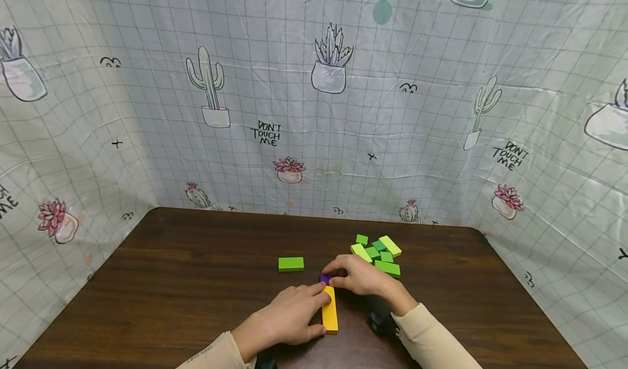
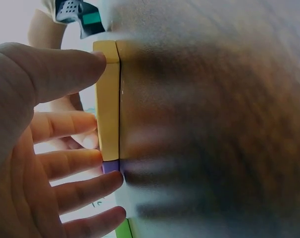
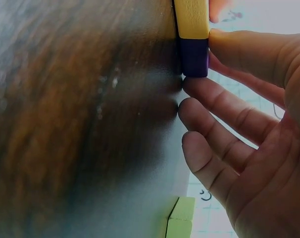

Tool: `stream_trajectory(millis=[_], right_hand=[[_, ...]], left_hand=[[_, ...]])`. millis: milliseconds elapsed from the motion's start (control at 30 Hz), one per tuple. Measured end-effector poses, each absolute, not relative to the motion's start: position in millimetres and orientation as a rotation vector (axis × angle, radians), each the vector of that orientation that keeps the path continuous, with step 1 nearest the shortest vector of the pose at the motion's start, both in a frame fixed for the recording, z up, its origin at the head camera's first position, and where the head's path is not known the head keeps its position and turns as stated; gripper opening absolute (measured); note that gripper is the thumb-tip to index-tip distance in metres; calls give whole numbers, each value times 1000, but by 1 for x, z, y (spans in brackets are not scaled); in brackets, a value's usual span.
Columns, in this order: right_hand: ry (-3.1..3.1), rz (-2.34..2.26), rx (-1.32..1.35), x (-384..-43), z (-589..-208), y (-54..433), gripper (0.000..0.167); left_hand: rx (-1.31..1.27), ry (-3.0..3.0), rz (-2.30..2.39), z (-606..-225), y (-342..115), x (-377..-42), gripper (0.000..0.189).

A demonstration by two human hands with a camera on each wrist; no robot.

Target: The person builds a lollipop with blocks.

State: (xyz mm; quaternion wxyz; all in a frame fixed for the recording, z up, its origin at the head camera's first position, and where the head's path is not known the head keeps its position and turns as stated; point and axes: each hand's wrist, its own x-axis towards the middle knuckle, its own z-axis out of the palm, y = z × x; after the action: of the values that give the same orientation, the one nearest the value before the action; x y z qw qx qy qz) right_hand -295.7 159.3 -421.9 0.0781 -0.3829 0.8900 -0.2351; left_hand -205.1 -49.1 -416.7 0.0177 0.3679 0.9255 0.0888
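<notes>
A long yellow block (image 1: 330, 314) lies on the table, pointing away from me. A small purple block (image 1: 324, 278) sits end to end with it at its far end. My left hand (image 1: 296, 309) rests along the yellow block, its thumb at the near end and its fingers stretched over toward the purple one. With thumb and fingertips my right hand (image 1: 360, 275) pinches the purple block. In the right wrist view the purple block (image 3: 194, 57) meets the yellow block (image 3: 192, 20) flush, and the other fingers spread past its end.
A green block (image 1: 291, 264) lies alone at the left, beyond my left hand. Several green and lime blocks (image 1: 373, 252) are grouped behind my right hand. The dark wooden table (image 1: 196, 249) ends at a patterned curtain (image 1: 343, 140) at the back and sides.
</notes>
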Motion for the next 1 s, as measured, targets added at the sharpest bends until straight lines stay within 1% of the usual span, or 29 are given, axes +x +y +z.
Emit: stream_trajectory(millis=[233,533,1000], right_hand=[[2651,-707,-1131,-295,-422,160,25],[2661,-694,-1167,-295,-421,159,24],[2664,-680,-1134,-295,-421,159,25]], left_hand=[[1115,2859,266,-417,-48,-203,57],[1114,2867,289,-416,-50,-204,57],[1125,2849,318,-417,-51,-206,59]])
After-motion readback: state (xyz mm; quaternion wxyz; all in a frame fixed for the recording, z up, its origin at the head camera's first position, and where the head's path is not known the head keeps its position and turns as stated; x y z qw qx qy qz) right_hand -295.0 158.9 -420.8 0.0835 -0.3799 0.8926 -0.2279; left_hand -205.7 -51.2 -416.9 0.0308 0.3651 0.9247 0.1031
